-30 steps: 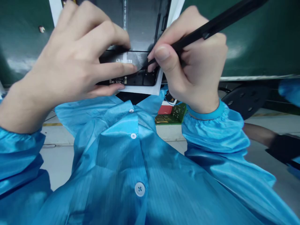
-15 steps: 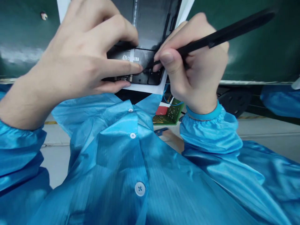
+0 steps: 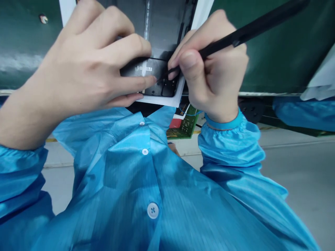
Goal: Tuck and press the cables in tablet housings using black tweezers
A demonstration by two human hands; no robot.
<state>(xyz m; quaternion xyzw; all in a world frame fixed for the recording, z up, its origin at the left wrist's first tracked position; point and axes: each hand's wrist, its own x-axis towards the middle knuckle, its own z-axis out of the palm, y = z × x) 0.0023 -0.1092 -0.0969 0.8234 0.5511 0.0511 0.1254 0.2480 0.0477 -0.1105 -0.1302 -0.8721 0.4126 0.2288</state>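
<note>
A black, opened electronic device (image 3: 167, 38), like the inside of a tablet, lies on a white sheet (image 3: 167, 101). A pale strip runs down its middle. My left hand (image 3: 96, 66) rests on it from the left, index finger and thumb stretched out and apart, the other fingers bent over it. The index fingertip presses the near part, partly covering small components. My right hand (image 3: 211, 66) grips what look like black tweezers (image 3: 251, 29) like a pen. Their thin tip points down-left onto the device, close to my left index fingertip; exact contact is unclear.
A green tabletop (image 3: 277, 59) spreads on both sides, with a small light-coloured object (image 3: 43, 18) at left. Below the table edge a green circuit board (image 3: 187, 127) and a red piece (image 3: 175, 123) show. Another blue sleeve (image 3: 303, 113) and whitish material (image 3: 323, 78) are at right.
The whole view has shifted slightly left. My left index finger and the tool tip stay together on the device's near part. Whitish material now shows more at right.
</note>
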